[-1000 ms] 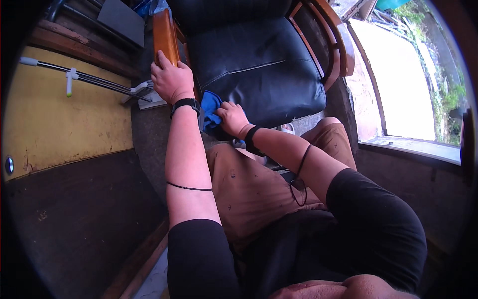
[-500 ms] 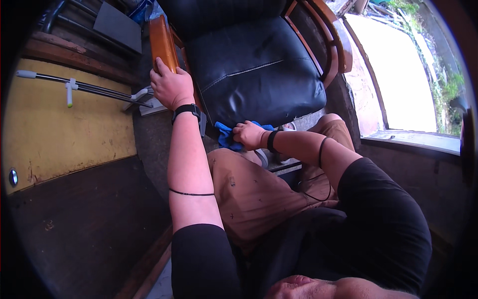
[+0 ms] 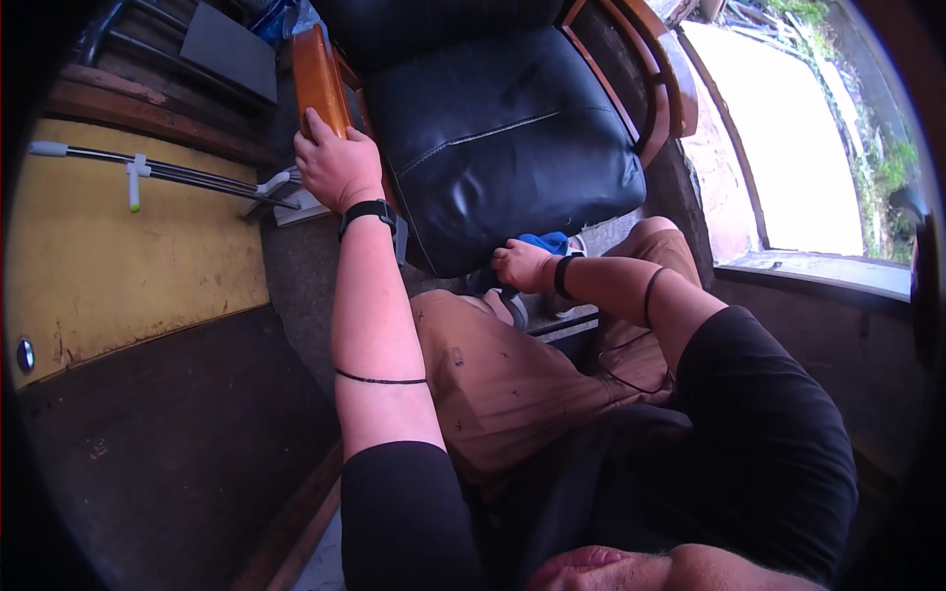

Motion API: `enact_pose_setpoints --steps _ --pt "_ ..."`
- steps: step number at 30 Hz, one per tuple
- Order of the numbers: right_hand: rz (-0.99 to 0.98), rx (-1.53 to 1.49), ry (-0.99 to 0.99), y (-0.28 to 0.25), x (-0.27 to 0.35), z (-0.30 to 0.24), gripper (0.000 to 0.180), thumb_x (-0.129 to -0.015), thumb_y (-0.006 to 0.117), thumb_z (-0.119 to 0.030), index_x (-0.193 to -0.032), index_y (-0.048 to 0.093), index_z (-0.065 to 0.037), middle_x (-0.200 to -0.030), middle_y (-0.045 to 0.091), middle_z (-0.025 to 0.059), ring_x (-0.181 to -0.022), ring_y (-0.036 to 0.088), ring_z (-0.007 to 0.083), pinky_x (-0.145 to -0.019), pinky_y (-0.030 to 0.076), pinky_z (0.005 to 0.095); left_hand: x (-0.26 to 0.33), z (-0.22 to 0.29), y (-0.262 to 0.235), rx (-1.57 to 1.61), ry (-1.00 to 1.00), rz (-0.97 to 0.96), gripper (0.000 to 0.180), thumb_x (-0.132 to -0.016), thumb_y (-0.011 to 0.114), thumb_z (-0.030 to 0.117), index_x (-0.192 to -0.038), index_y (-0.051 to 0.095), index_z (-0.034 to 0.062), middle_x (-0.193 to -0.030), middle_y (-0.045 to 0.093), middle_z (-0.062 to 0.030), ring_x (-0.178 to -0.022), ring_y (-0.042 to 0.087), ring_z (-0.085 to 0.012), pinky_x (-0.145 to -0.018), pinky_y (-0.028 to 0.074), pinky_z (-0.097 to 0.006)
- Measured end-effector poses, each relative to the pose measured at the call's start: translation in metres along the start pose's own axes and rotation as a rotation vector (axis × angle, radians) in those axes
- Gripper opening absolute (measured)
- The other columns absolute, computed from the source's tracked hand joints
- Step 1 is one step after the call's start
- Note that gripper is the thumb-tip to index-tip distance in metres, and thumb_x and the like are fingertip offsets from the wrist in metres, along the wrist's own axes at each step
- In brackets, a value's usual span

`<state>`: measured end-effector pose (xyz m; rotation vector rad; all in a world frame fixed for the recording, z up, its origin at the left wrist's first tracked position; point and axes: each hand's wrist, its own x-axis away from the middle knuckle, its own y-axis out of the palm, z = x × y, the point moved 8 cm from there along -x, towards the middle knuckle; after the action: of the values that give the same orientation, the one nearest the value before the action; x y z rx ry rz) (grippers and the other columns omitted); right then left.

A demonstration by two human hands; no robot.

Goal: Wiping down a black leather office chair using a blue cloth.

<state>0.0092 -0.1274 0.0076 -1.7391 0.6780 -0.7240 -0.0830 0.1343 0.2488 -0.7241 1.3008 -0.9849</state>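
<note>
Overhead fisheye view of two bare hands at a black padded armchair (image 3: 503, 148) with glossy wooden arms. The left hand (image 3: 338, 167) grasped the near end of the orange-brown left armrest (image 3: 317, 79), its back turned upward, the fingers over the top and the thumb toward the seat; a black wristwatch (image 3: 368, 212) encircled the wrist. The right hand (image 3: 522, 266) was closed on a crumpled blue cloth (image 3: 547, 240), which lay at the front edge of the seat and showed mainly beyond the knuckles; how far it extended beneath the fingers could not be determined. A black band (image 3: 564, 278) ringed the right wrist. Below the seat edge were the person's brown trousers (image 3: 503, 379), patterned with small dark marks, the knees spread beneath the forearms. At left, thin metal rods (image 3: 197, 172) with white fittings crossed in front of a yellow panel (image 3: 128, 251). The curved right armrest (image 3: 678, 89) stood near a brightly lit opening, beyond which green foliage was visible.
</note>
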Motion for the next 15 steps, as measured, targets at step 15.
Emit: enact_pose_setpoints --steps 15 --pt "1.070 0.391 1.127 -0.224 0.303 0.233 0.033 -0.081 0.077 -0.019 -0.113 0.073 -0.014 -0.148 0.048 0.0185 -0.139 0.041 0.0435 -0.116 0.033 0.0514 0.003 0.004 -0.006 -0.002 0.013 -0.002 0.058 -0.093 0.066 0.034 -0.147 0.051 0.0175 -0.138 0.058 -0.0146 -0.121 0.061 -0.0349 -0.094 0.055 -0.049"
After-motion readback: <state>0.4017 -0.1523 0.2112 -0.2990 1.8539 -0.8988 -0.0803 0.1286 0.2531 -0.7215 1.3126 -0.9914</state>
